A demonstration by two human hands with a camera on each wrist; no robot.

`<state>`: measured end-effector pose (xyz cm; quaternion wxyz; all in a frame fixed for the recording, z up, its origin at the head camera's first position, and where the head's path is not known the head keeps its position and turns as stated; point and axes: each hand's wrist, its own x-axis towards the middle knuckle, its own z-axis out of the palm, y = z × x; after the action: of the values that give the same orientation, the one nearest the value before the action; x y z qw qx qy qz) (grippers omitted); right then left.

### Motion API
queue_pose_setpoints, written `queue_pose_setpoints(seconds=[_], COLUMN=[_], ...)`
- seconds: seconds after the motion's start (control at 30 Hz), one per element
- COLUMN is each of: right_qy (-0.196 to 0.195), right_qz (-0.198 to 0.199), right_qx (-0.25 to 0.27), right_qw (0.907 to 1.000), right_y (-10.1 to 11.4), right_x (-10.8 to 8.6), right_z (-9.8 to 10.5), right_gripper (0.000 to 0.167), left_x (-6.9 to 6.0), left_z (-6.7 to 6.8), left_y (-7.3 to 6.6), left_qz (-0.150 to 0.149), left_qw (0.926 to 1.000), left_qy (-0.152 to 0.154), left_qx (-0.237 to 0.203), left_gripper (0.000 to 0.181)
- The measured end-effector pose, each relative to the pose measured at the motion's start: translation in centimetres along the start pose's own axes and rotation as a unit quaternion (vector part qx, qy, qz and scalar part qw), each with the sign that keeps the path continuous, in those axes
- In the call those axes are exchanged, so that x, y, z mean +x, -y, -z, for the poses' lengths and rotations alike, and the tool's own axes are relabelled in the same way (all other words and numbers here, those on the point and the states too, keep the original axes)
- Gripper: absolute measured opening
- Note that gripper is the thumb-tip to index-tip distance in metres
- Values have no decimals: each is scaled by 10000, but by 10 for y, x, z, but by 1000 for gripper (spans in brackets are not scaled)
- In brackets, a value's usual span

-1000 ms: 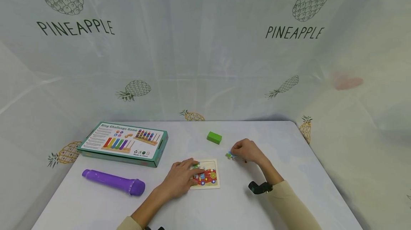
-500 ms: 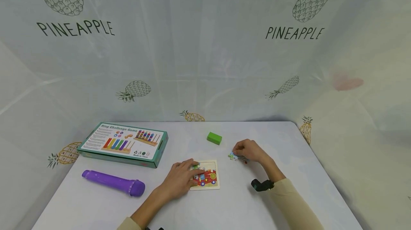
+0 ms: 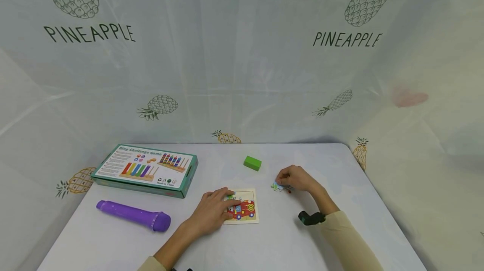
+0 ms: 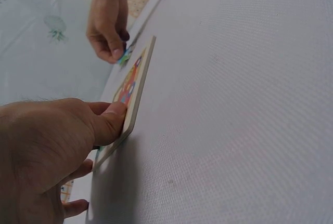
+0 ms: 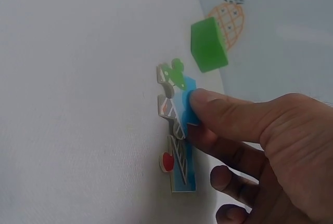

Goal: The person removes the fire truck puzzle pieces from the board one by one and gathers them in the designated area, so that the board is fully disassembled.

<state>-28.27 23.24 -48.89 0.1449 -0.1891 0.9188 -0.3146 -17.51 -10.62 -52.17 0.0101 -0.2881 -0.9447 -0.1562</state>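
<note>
My left hand point(image 3: 209, 212) rests on a small wooden jigsaw puzzle point(image 3: 247, 214) with a red fire truck picture. In the left wrist view, the thumb and forefinger lie on the picture side of that board point(image 4: 131, 89), and the other fingers reach past its edge. To its right, my right hand point(image 3: 296, 177) pinches a blue puzzle piece point(image 5: 180, 99) with a green printed shape between thumb and forefinger. Against it lies a second blue piece point(image 5: 182, 169) with a ladder print and a red knob. Whether the two pieces interlock I cannot tell.
A green block point(image 3: 252, 163) lies behind the hands. On the left are a flat Ring Challenge Game box point(image 3: 145, 170) and a purple microphone-shaped toy point(image 3: 132, 215). A pineapple-print curtain point(image 3: 242, 52) hangs behind the white table point(image 3: 227, 252).
My right hand has shifted slightly to the right, and the green-and-blue piece moved with it toward the ladder piece. The left hand and the board have stayed put.
</note>
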Motion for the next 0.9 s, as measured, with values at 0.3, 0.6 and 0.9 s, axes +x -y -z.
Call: queue_pose_setpoints(seconds=[0.3,0.6,0.9], right_qy=[124,-125,-207], right_qz=[72,106,-147], right_qx=[-67,101,-80], right_qw=[9999,9998,9996], right_y=[-3,-3,-1], right_x=[-1,2,5], right_z=[4,2,-2], right_gripper=[7,8,7], left_x=[0,-1,-1], left_z=[1,0,0], left_y=[-1,0,-1], left_qz=[-2,72,27], left_qw=[10000,9999,10000], left_qy=[13,92,68], left_qx=[0,-17,-21], left_gripper=[43,42,42])
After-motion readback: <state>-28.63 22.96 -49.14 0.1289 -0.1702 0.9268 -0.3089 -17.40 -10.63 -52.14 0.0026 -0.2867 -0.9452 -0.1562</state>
